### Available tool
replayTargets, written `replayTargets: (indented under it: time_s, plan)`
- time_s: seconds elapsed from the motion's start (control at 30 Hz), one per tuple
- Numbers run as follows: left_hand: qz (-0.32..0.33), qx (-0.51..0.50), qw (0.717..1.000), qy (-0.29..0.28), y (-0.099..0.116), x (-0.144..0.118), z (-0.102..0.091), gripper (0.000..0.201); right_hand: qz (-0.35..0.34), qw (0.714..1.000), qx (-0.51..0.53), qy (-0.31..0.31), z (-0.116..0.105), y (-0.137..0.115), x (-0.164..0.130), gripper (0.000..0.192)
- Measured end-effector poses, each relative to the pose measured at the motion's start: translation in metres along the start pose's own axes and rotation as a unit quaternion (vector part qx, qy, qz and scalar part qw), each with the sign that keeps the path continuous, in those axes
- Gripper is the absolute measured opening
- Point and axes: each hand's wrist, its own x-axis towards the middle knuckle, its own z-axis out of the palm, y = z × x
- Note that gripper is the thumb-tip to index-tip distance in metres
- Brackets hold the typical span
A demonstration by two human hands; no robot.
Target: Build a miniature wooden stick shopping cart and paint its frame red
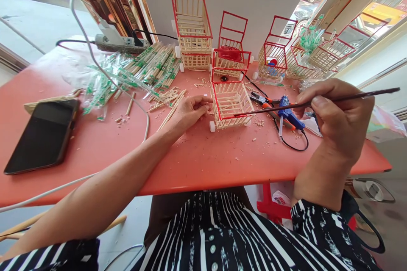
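On the red-orange tabletop [190, 165], near the front edge at centre, sits 1 small cart of pale wooden sticks with red-painted handle and rim [233, 117]. Right hand [340, 118] closed, pinching 1 thin dark brush [273, 110]; brush tip at the cart's front top rim. Left hand [190, 112] has curled fingers at the cart's left side; gripping or only touching, cannot tell. 2 white wheels clear on this cart, others hidden. Behind: 1 tall red-and-pale cart [192, 15], 1 short one holding a red dish [231, 53], partly covered by the front cart's handle, and 1 more to the right [272, 57]; far-right carts [333, 53] overlap, count unclear. 1 blue glue gun [288, 116], 1 pair of orange-handled pliers [262, 99], partly hidden. 1 black phone [43, 135]. Green-printed plastic-wrapped sticks [152, 65] overlap, uncountable. Both striped sleeves [51, 258] cut off by frame.
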Motion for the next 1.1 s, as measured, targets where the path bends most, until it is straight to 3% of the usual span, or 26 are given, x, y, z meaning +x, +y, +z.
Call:
replayTargets:
  time_s: [0.1, 0.27, 0.47, 0.67, 0.87, 1.1]
  plan:
    - [0.000, 0.002, 1.000, 0.001, -0.001, 0.000, 0.000, 0.025, 0.009, 0.999, -0.041, -0.002, -0.005, 0.003, 0.001, 0.024]
    - [0.005, 0.002, 1.000, -0.002, -0.002, 0.000, -0.001, 0.026, -0.002, 0.997, -0.026, 0.070, -0.012, 0.004, 0.003, 0.028]
    - [0.017, 0.013, 1.000, -0.007, -0.001, 0.000, -0.002, 0.027, 0.020, 0.998, -0.044, 0.038, -0.013, 0.002, 0.002, 0.028]
    - [0.008, 0.024, 1.000, -0.002, 0.003, -0.003, -0.002, 0.024, -0.008, 0.994, -0.024, 0.110, -0.011, 0.006, 0.003, 0.032]
    - [0.006, 0.019, 1.000, -0.005, 0.003, -0.003, -0.001, 0.024, 0.017, 0.998, -0.043, 0.035, -0.017, 0.003, 0.001, 0.032]
    - [0.009, 0.012, 1.000, -0.004, 0.002, -0.003, -0.002, 0.028, -0.014, 0.996, -0.019, 0.088, -0.013, 0.004, 0.000, 0.032]
